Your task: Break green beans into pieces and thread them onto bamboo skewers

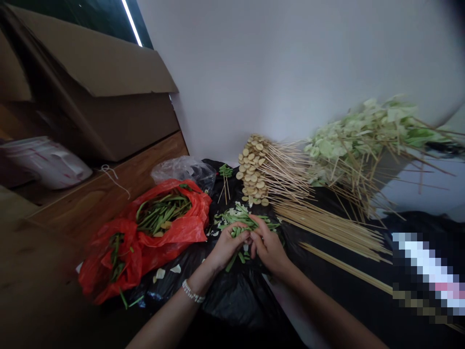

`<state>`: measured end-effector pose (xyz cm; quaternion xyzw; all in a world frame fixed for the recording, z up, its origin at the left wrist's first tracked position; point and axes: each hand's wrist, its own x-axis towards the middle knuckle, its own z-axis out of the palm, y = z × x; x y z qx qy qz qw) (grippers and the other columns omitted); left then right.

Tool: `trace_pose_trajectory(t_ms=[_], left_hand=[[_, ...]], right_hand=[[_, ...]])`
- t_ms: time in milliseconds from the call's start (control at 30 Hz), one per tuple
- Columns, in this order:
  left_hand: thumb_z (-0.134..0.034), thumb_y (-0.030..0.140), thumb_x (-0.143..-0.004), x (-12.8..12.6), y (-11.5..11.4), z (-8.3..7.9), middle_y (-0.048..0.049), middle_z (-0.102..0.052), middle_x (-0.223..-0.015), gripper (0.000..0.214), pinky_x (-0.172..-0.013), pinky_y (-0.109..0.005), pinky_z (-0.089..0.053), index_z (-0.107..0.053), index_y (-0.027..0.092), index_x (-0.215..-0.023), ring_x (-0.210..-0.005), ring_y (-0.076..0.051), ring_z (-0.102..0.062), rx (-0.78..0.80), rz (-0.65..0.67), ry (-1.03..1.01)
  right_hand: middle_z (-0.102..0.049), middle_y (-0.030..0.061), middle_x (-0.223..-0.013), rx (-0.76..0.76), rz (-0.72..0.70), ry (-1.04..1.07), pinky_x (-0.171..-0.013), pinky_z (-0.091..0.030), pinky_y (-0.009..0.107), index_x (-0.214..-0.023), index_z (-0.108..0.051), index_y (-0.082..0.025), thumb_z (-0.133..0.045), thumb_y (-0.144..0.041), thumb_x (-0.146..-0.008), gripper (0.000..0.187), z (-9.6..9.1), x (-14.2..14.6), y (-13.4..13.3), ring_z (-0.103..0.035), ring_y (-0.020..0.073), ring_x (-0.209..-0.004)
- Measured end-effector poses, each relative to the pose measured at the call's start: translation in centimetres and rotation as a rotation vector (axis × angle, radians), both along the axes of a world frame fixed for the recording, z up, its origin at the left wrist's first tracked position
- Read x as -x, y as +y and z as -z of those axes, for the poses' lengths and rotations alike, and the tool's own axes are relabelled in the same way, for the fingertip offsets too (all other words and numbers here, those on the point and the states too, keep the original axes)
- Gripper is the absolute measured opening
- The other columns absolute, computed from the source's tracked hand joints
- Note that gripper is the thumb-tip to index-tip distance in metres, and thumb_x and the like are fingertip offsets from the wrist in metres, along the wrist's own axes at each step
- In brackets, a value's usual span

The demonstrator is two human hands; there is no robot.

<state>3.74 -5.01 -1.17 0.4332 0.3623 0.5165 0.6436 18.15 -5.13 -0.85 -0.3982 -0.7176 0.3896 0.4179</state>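
Note:
My left hand (228, 246) and my right hand (268, 245) meet low in the middle of the view, fingers curled around a bunch of cut green vegetable stems (238, 237). More of these stems lie in a loose heap (240, 216) just beyond my fingers, on a black plastic sheet (232, 295). A beaded bracelet (193, 291) circles my left wrist. To the left, a red plastic bag (174, 232) holds more green stems. Beyond my hands stands a stack of bamboo skewers threaded with round beige slices (251, 169).
Loose bamboo skewers (327, 228) fan out to the right, and skewered pale green leaves (363, 140) pile up against a white wall (276, 63). A clear plastic bag (183, 173) sits behind the red bag. A cardboard box (94, 87) rests on a wooden surface (105, 194) at the left.

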Motion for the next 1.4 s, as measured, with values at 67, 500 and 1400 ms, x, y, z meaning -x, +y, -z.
trace_pose_trajectory(t_ms=[67, 500, 1400], left_hand=[[-0.074, 0.039, -0.069, 0.1, 0.0, -0.3, 0.0032, -0.056, -0.06, 0.035, -0.043, -0.016, -0.03, -0.055, 0.014, -0.085, -0.046, -0.004, -0.045, 0.031, 0.008, -0.021], [-0.051, 0.015, -0.079, 2.5, 1.0, -1.1, -0.003, -0.057, -0.07, 0.006, -0.041, -0.01, -0.041, -0.055, 0.012, -0.083, -0.055, -0.007, -0.056, 0.464, 0.006, -0.549], [-0.067, 0.025, -0.077, 1.8, 0.3, -1.1, 0.0059, -0.042, -0.062, 0.02, -0.031, -0.008, -0.017, -0.056, 0.013, -0.089, -0.039, 0.001, -0.029, 0.347, 0.157, -0.271]], right_hand=[[-0.062, -0.0052, -0.063, -0.001, 0.002, -0.012, -0.056, -0.048, 0.024, -0.134, -0.038, -0.02, -0.036, -0.025, -0.093, 0.041, -0.2, -0.2, 0.0, -0.058, 0.0115, -0.046], [-0.064, 0.0063, -0.11, -0.402, 0.252, -0.687, -0.093, -0.031, 0.037, -0.104, -0.064, -0.022, -0.046, -0.021, -0.091, 0.023, 1.1, -1.7, 1.7, -0.049, 0.0213, -0.107], [-0.063, 0.0038, -0.079, -0.636, 0.413, -0.522, -0.08, -0.034, 0.035, -0.087, -0.06, -0.018, -0.048, -0.01, -0.085, 0.014, 0.8, -2.2, 2.7, -0.052, 0.0194, -0.082]])
